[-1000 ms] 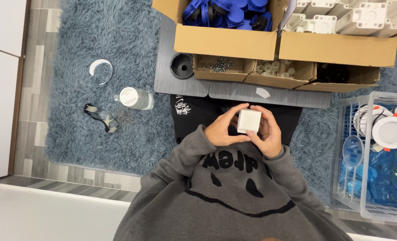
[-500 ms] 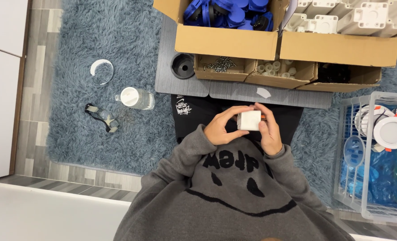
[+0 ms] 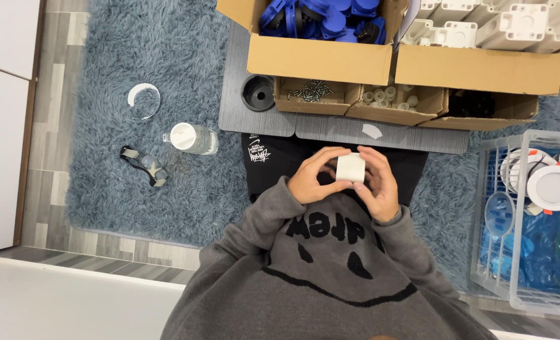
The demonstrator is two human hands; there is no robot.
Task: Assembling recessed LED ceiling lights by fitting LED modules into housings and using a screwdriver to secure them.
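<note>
Both of my hands are raised in front of my chest, over my lap, holding a small white square plastic block (image 3: 350, 168). My left hand (image 3: 310, 181) grips its left side with fingers curled over the top. My right hand (image 3: 378, 187) wraps the right side and back of it. My grey sweatshirt sleeves reach to both wrists. The underside of the block is hidden by my fingers.
A grey board (image 3: 255, 119) ahead carries cardboard boxes of blue parts (image 3: 318, 16), white parts (image 3: 494, 25), screws (image 3: 308, 92) and small white pieces (image 3: 390, 97), plus a black cup (image 3: 258, 92). A bottle (image 3: 192, 138), goggles (image 3: 143, 165) and a white ring (image 3: 143, 99) lie on the blue rug. A clear crate (image 3: 532, 233) stands right.
My hands have shifted slightly and turned the white block a little between the fingers; nothing else has moved.
</note>
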